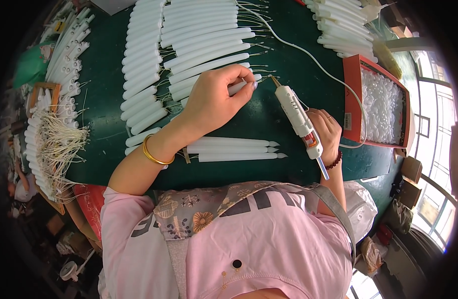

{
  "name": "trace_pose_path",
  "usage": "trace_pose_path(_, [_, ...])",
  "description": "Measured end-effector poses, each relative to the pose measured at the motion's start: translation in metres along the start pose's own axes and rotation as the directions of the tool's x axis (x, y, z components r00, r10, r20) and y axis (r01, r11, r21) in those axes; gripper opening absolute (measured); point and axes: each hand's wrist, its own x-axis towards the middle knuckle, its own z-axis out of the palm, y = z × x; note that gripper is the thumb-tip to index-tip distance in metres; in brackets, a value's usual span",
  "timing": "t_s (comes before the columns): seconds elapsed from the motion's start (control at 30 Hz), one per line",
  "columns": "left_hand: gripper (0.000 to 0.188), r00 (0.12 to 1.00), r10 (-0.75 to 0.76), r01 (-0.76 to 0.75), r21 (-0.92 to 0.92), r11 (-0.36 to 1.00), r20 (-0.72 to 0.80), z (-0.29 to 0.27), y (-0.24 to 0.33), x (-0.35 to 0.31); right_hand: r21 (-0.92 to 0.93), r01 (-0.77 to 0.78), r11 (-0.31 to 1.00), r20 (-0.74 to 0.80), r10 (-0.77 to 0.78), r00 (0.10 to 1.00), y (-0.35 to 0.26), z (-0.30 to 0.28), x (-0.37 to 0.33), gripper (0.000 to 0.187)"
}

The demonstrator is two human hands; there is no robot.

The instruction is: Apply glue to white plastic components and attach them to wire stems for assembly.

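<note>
Your left hand (215,97) at 12 o'clock, thumb and fingers pinched together on a slim white tube (237,88), its end pointing to 2. Your right hand (327,130), near 3, clasps a white glue gun (294,110), nozzle aimed toward 11, just beside the tube's end. Flame-tipped candles (230,149) lie toward 6 from your left hand; red box (353,107) of clear pieces, 2 o'clock from your right.

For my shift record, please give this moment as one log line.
left hand: pinching white taper candle | right hand: holding glue gun, nozzle near candle end | table: three flame-tipped candles, red box
</note>
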Motion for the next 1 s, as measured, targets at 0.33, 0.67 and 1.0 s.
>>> trace_pose_path(0.33, [0.009, 0.998, 0.016, -0.024, -0.111, 0.994, -0.067, 0.002, 0.004, 0.001, 0.001, -0.002, 1.000, 0.034, 0.002, 0.999, -0.004, -0.013, 0.006, 0.032])
trace_pose_path(0.67, [0.007, 0.995, -0.102, 0.101, -0.137, 0.985, 0.000, 0.003, 0.010, -0.002, 0.013, -0.296, 0.955, 0.410, 0.265, 0.873, -0.010, -0.099, 0.015, 0.051])
trace_pose_path(1.0, [0.006, 0.993, -0.110, 0.114, -0.154, 0.981, 0.034, 0.008, 0.007, 0.000, -0.179, -0.553, 0.814, 0.122, 0.576, 0.808, 0.140, -0.141, 0.004, 0.019])
